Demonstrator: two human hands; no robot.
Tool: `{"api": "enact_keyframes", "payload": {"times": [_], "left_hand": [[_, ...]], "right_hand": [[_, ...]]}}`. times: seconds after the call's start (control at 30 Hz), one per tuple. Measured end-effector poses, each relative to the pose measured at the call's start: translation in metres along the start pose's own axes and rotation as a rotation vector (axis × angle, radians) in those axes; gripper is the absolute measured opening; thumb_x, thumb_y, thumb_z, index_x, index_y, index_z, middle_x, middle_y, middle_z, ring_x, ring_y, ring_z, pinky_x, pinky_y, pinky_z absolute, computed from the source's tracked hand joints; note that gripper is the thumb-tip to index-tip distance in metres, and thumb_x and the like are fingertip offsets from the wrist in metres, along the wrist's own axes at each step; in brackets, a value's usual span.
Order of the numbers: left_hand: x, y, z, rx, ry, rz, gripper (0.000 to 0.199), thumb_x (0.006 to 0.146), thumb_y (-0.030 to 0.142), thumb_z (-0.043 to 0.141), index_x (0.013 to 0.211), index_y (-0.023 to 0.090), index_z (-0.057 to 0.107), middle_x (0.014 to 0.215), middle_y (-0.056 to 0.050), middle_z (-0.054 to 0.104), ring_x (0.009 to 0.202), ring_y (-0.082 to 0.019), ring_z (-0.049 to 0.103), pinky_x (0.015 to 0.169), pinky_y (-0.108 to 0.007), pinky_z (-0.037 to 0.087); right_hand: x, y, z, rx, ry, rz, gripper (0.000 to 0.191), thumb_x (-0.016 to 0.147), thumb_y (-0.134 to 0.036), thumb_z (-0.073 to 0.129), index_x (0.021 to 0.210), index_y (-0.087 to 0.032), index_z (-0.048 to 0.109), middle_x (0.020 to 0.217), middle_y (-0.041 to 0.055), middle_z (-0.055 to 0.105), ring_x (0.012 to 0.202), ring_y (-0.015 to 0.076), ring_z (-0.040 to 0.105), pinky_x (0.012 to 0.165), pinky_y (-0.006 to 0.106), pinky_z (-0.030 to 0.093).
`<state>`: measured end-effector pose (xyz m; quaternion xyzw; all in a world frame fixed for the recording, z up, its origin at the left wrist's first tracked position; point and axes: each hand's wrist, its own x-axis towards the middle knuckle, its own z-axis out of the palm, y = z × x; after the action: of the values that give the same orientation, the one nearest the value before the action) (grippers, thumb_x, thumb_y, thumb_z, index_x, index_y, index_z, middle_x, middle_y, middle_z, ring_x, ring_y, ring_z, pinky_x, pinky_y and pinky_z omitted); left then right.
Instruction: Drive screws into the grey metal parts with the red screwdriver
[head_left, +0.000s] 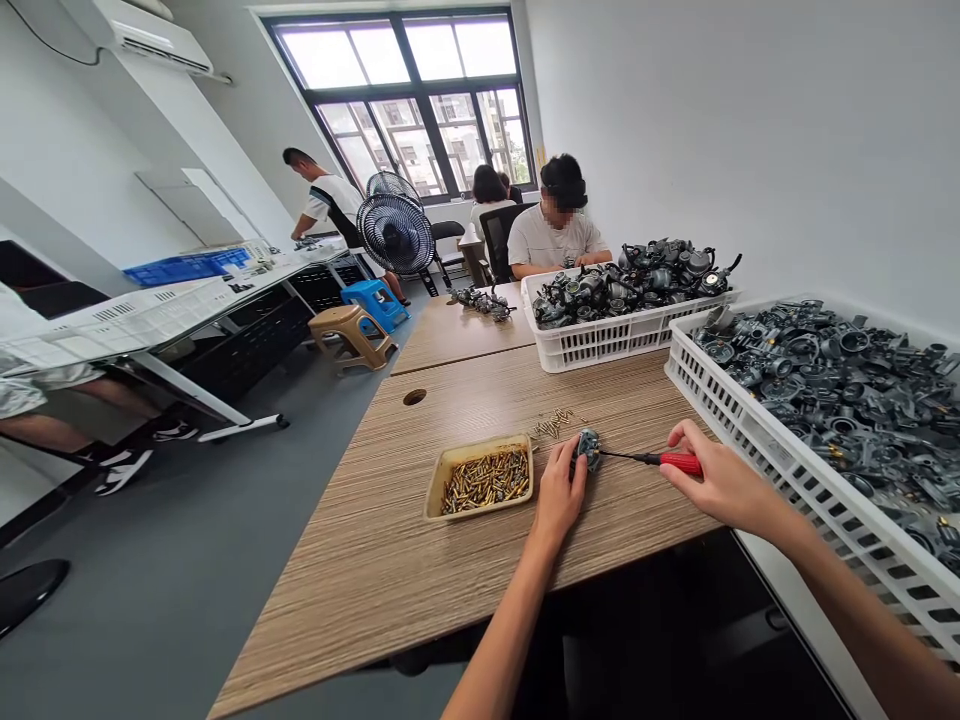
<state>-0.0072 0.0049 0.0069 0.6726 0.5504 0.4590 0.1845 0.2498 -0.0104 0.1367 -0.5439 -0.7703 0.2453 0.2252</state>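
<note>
Apparently mid-screwdriving, the left hand (561, 488) gripped a metal part (590, 449) at its fingertips while the right hand (718, 482) pinched a red screwdriver (682, 463) toward it, next seemingly needing steady, aligned turning.

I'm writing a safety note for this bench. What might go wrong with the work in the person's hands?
The screwdriver in the right hand points at the metal part in the left hand, so a slip might jab that hand.

The tray of small brass-coloured pieces sits close beside the left hand; a knock could spill it.

The loose pieces outside the tray might get scattered or lost.
</note>
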Motion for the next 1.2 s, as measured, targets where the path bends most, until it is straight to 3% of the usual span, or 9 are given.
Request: {"api": "enact_keyframes", "payload": {"times": [0.17,0.43,0.73,1.2], "left_hand": [[0.000,-0.002,0.001,-0.017,0.005,-0.015,0.039,0.108,0.038,0.043,0.139,0.021,0.059,0.129,-0.012,0.068,0.117,-0.024,0.066,0.102,-0.038,0.053],[0.001,-0.006,0.002,-0.023,0.020,0.004,0.038,0.108,0.039,0.043,0.138,0.022,0.059,0.129,-0.012,0.068,0.116,-0.024,0.066,0.102,-0.039,0.053],[0.000,-0.003,0.003,-0.037,0.001,-0.002,0.038,0.108,0.038,0.044,0.139,0.021,0.058,0.128,-0.013,0.068,0.117,-0.025,0.066,0.100,-0.041,0.054],[0.000,-0.002,0.003,-0.032,0.006,0.005,0.038,0.108,0.038,0.044,0.139,0.022,0.058,0.131,-0.012,0.068,0.123,-0.025,0.065,0.107,-0.041,0.051]], "right_hand": [[-0.001,-0.006,0.001,-0.022,0.046,-0.056,0.018,0.100,-0.044,0.053,0.094,-0.027,0.055,0.093,0.0040,0.075,0.083,0.0248,0.070,0.072,0.034,0.046],[0.002,-0.001,0.008,-0.072,0.101,0.031,0.024,0.099,-0.049,0.054,0.092,-0.028,0.059,0.081,0.0015,0.073,0.075,0.0252,0.067,0.067,0.033,0.041],[-0.004,-0.017,-0.001,-0.087,0.161,0.025,0.022,0.098,-0.049,0.052,0.095,-0.028,0.059,0.080,0.0007,0.071,0.072,0.0235,0.066,0.065,0.031,0.040],[-0.002,-0.016,0.010,-0.059,0.082,0.040,0.026,0.100,-0.052,0.049,0.096,-0.028,0.058,0.076,-0.0006,0.070,0.070,0.0229,0.064,0.064,0.031,0.038]]}}
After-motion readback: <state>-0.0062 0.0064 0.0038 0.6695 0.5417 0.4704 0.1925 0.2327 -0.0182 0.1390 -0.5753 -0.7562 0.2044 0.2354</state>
